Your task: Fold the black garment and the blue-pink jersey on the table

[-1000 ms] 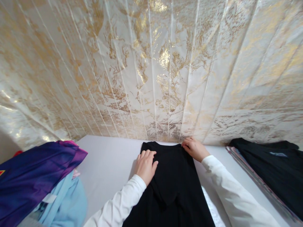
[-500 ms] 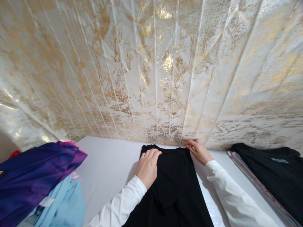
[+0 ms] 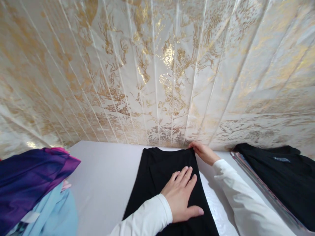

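Note:
A black garment [image 3: 157, 173] lies lengthwise on the white table in front of me, its narrow edge near the wall. I cannot tell its exact kind. My left hand [image 3: 180, 196] rests flat on the cloth, fingers stretched out and thumb apart. At the far right corner of the garment, my right hand [image 3: 203, 152] pinches the edge between thumb and fingers. The garment's near end runs out of the frame.
A white and gold patterned curtain [image 3: 157, 72] hangs behind the white table [image 3: 103, 177]. On the left is a heap with a purple garment [image 3: 31, 177] over a light blue one [image 3: 54, 213]. Folded clothes with a black shirt [image 3: 278, 173] on top lie at the right.
My left hand has moved from the garment's far left corner to the right and nearer, and is now spread flat. My right hand stays at the far right corner. The view has shifted slightly.

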The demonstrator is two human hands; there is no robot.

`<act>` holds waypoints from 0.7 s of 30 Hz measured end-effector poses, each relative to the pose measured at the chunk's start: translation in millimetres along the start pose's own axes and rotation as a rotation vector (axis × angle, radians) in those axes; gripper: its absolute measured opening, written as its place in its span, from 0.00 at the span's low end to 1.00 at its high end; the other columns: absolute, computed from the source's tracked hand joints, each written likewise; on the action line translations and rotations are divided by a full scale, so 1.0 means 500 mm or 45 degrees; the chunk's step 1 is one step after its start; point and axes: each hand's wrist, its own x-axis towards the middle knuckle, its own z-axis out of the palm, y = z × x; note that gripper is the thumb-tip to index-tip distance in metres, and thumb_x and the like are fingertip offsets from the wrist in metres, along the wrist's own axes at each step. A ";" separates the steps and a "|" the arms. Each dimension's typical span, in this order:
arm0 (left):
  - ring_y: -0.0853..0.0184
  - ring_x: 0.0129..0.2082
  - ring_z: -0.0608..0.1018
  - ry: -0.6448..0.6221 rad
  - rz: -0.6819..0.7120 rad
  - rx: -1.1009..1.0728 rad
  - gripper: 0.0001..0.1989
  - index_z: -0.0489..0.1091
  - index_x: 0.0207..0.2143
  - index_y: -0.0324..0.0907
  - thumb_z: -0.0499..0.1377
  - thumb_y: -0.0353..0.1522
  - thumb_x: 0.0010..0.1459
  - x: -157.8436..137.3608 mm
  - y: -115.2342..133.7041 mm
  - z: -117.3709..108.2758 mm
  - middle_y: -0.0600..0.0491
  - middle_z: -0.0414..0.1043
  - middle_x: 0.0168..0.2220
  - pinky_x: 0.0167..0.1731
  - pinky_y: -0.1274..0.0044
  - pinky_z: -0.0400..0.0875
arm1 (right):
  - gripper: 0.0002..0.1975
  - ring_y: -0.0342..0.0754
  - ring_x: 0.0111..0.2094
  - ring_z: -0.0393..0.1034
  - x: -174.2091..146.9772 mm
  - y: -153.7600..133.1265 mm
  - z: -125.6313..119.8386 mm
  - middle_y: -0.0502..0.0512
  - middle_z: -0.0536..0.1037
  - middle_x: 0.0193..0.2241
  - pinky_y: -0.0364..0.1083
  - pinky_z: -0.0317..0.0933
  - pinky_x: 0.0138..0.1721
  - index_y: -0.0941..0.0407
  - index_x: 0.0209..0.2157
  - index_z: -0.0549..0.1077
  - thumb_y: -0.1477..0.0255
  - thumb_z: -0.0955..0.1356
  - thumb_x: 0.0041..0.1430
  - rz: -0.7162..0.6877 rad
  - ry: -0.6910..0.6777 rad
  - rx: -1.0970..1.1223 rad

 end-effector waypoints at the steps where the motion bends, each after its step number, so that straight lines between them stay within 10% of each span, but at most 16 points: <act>1: 0.54 0.65 0.38 -0.001 -0.011 -0.010 0.45 0.42 0.65 0.38 0.52 0.55 0.55 -0.002 0.000 -0.002 0.42 0.32 0.66 0.60 0.58 0.42 | 0.15 0.47 0.38 0.70 0.002 -0.004 0.001 0.54 0.75 0.35 0.46 0.62 0.41 0.56 0.37 0.70 0.80 0.56 0.54 -0.008 0.012 -0.034; 8: 0.51 0.65 0.41 0.036 -0.036 0.017 0.48 0.48 0.63 0.38 0.52 0.60 0.50 0.000 0.006 -0.003 0.41 0.40 0.66 0.60 0.56 0.42 | 0.16 0.47 0.40 0.69 0.000 -0.049 0.010 0.57 0.72 0.37 0.45 0.61 0.44 0.57 0.35 0.71 0.85 0.56 0.53 -0.034 0.027 -0.209; 13: 0.57 0.65 0.47 0.053 -0.039 0.045 0.24 0.54 0.61 0.44 0.47 0.40 0.64 0.019 -0.010 -0.016 0.47 0.48 0.65 0.59 0.59 0.48 | 0.20 0.49 0.45 0.68 -0.032 -0.136 -0.004 0.59 0.69 0.47 0.48 0.61 0.46 0.55 0.46 0.66 0.84 0.56 0.54 -0.021 0.101 -0.209; 21: 0.65 0.64 0.51 0.016 0.039 0.067 0.21 0.58 0.59 0.47 0.49 0.34 0.64 0.019 -0.054 -0.050 0.52 0.52 0.63 0.59 0.65 0.48 | 0.14 0.51 0.43 0.72 -0.262 -0.338 0.007 0.54 0.76 0.43 0.48 0.69 0.39 0.45 0.47 0.69 0.72 0.60 0.62 -0.307 -0.147 0.046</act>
